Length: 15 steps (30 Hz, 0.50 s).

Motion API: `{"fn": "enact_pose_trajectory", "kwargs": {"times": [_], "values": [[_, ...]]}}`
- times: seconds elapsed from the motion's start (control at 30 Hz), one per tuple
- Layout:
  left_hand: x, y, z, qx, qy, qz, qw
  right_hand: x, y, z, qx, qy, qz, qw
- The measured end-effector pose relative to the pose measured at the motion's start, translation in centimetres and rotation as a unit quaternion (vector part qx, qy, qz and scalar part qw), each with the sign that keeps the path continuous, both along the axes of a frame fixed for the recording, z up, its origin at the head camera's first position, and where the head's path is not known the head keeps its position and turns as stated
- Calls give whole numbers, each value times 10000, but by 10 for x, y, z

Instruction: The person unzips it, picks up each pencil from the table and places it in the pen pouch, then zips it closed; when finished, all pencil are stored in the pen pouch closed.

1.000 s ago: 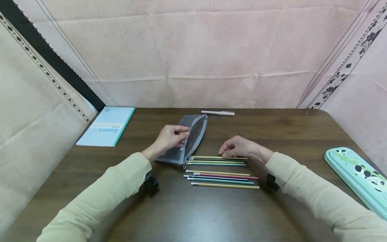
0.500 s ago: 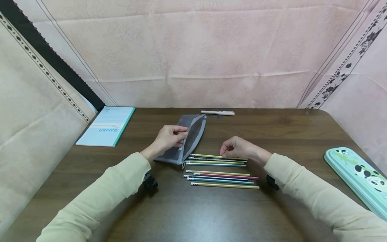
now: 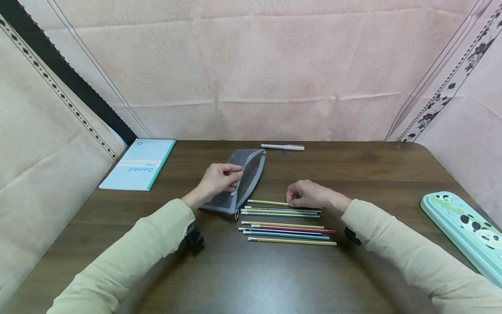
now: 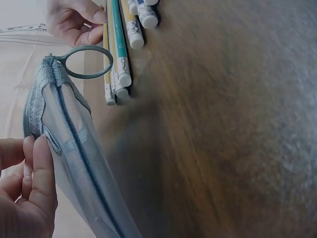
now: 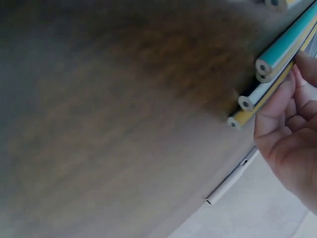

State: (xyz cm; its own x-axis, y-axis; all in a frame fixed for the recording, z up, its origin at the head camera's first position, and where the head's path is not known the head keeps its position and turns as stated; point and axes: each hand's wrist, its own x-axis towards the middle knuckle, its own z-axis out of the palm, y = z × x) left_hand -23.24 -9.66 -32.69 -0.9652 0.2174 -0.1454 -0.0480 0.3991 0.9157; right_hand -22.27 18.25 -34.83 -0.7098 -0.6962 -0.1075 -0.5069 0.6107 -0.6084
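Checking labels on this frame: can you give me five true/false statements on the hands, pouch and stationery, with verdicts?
1. The left hand holds the grey zippered pouch. True.
2. The pouch is zipped shut. False: its mouth gapes open.
3. The right hand pinches a yellow pencil. True.
4. A white pen is inside the pouch. False: the white pen lies near the far edge of the table.
5. The Gambit notebook lies left of the pouch. True.

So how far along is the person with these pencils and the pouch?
Done: the gray pouch is open, held at its mouth by the left hand. In hand: the right hand pinches the farthest yellow pencil. Seemingly left: the other pencils, lying outside in two groups. Whether any are already inside isn't clear.
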Motion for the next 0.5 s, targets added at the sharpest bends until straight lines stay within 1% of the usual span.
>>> {"fn": "enact_pose_trajectory", "kwargs": {"times": [0.1,0.2,0.33,0.4,0.43,0.5], "values": [[0,0,0,6,-14,12,10000,2,0,5,273,345,-86,9990],[-1,-1,-1,36,5,21,10000,3,4,10,484,762,-196,9957],[-2,-1,-1,69,7,29,10000,0,13,14,379,1078,-454,9924],[-2,-2,-1,85,-9,33,10000,-1,17,15,127,953,-730,9927],[-2,-2,-1,86,-11,36,10000,-2,19,16,-50,779,-891,9930],[-2,-1,-1,104,-18,47,9999,-4,18,18,-466,291,-1192,9913]]}}
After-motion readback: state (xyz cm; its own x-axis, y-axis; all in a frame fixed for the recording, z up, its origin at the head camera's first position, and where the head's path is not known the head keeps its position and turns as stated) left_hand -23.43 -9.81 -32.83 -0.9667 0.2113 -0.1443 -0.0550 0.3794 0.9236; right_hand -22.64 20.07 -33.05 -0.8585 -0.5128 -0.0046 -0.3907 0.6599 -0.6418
